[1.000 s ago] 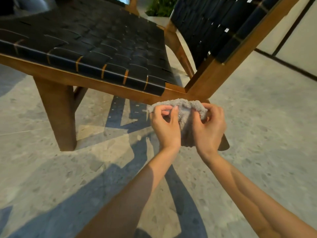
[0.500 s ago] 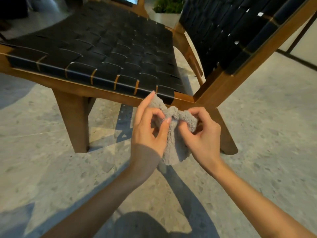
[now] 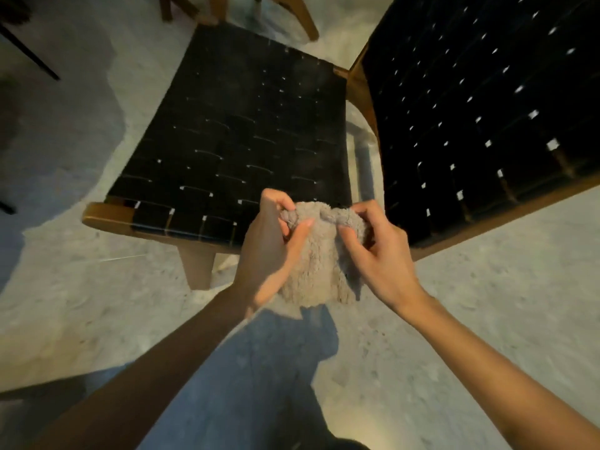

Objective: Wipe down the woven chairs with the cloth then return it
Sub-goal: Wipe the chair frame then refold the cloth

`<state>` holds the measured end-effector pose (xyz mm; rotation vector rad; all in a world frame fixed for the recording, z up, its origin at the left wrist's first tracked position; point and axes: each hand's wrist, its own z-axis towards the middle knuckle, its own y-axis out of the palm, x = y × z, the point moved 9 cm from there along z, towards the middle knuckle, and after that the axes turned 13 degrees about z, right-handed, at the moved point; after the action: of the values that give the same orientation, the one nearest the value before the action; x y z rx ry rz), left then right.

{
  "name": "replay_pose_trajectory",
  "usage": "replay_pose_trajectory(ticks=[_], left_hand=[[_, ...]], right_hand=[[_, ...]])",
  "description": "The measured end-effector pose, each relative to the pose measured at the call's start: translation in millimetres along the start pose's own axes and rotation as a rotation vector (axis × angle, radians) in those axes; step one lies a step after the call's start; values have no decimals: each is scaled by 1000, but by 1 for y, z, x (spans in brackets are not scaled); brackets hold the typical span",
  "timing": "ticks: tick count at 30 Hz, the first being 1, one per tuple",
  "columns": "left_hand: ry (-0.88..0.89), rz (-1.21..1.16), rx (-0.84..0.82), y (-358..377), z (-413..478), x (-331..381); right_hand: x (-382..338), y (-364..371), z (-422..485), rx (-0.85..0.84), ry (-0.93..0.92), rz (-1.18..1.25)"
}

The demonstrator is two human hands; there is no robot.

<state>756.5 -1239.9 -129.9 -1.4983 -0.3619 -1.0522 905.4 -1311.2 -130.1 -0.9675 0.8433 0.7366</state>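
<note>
Grey cloth (image 3: 316, 264) between both hands' fingers (image 3: 297, 237)

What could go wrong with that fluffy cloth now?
The fluffy grey cloth is pinched at its top edge by the left hand and right hand, so it might slip onto the speckled grey floor and pick up grit. Bunched like this, it may wipe the black woven chair seat poorly.

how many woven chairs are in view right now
1 for certain: the chair, with its seat at centre and its backrest to the right. Wooden legs at the top edge may belong to a second chair, but the frame cuts it off.
</note>
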Motion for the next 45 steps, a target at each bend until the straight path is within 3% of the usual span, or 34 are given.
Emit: replay_pose_trajectory(ticks=[2,6,8,13,17,19,25,29,34,37,41,43,45], left_hand=[[-68,5,-88,-19,8,19],[121,296,-101,-69,22,91],[110,370,-172,-91,29,118],[90,492,-306,-144,47,175],[167,602,-306,-176,52,218],[208,621,-301,-186,54,237],[68,269,-521,-174,44,272],[-169,-4,-671,-145,31,280],[-617,-377,-753,-103,24,282],[-608,-400,-785,-83,43,293],[-596,-337,-638,-63,88,297],[-504,-308,-576,-53,114,306],[-374,-291,-536,-40,136,323]], right_hand=[[-26,-14,12,-38,60,-26],[-86,-47,36,-90,183,-41],[-117,-67,49,-112,250,-115],[-184,-94,59,-341,385,-192],[-230,-134,62,-293,357,-486],[-249,-155,61,-189,367,-500],[-279,-184,46,89,504,-365],[-287,-195,38,347,529,-74],[-274,-191,43,203,632,129],[-252,-194,48,220,777,409],[-229,-219,69,328,810,646],[-225,-247,84,395,734,530],[-227,-286,93,472,591,203]])
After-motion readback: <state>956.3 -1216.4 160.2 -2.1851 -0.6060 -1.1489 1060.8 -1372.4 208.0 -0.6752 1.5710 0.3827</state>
